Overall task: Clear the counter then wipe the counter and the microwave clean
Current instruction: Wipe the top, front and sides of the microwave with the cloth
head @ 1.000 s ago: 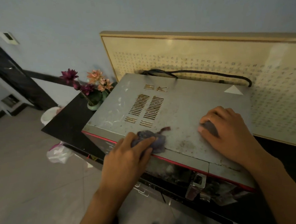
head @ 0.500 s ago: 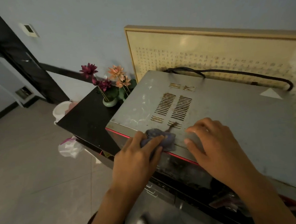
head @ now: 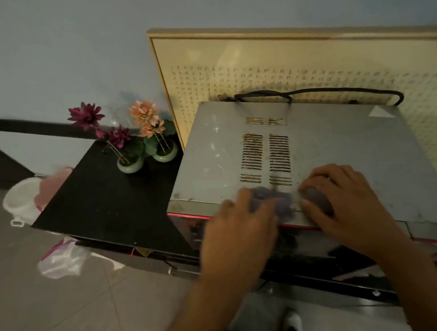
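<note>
Our left hand (head: 239,224) grips the cloth (head: 274,200), our right hand (head: 353,205) curls over a dark pad (head: 316,197) on the microwave (head: 351,144); rubbing near the vents (head: 265,152) could push grime inside.

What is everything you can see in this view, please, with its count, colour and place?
microwave: one, grey with red trim, on the counter, right
purple cloth: one, purple, microwave top's front edge
dark pad: one, dark grey, beside the cloth on the microwave
counter: one, black, under the microwave
flower pots: two, pale green, counter's back, left of microwave
framed panel: one, cream and gold, behind microwave
cord: one, black, microwave's back edge
bin: one, white, floor, far left
plastic bag: one, whitish, floor by counter
left hand: one, grips the cloth
right hand: one, grips the pad
</note>
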`<state>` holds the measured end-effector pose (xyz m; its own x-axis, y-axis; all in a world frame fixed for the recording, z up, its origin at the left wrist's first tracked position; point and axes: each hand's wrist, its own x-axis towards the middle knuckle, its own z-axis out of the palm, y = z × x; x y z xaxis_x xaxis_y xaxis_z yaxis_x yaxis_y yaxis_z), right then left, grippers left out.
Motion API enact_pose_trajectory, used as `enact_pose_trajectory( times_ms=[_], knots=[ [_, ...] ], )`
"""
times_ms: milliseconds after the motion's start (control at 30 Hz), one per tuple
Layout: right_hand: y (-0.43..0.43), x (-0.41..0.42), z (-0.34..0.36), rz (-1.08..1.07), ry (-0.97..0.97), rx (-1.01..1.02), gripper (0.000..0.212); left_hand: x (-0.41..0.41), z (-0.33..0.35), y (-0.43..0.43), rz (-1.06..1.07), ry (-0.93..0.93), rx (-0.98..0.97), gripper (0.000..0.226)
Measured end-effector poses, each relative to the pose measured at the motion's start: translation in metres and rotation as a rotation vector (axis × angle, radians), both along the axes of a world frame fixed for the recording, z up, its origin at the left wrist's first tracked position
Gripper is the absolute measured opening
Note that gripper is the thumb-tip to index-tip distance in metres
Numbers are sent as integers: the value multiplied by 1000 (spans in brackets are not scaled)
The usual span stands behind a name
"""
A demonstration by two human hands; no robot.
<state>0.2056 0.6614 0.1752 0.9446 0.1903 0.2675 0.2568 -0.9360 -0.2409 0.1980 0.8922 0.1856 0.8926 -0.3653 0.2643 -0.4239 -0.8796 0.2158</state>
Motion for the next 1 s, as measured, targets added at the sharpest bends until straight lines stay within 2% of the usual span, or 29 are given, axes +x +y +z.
enact_pose_trajectory(
  times_ms=[67,200,333,500,600,733,800,933,1000],
  knots=[
    [-1,2,0,5,-9,5,37,1,0,-20,-73,9,15,28],
    [-4,2,-2,18,-1,17,34,4,0,4,-20,24,-28,28],
    [-5,5,-1,28,-13,24,33,7,2,59,175,51,-56,28],
    [-6,6,-2,34,-22,33,34,43,5,88,395,-48,-75,32],
    [-7,9,-3,40,-21,44,33,58,8,67,299,-39,-14,32],
    [-9,11,-4,52,-20,52,35,32,5,36,90,6,9,31],
    [-9,11,-4,60,-25,50,35,30,8,40,111,34,23,34],
    [-9,11,-4,61,-35,51,34,64,15,37,344,19,36,33],
    [-10,10,-5,62,-39,51,35,74,14,23,338,12,28,33]
  ],
)
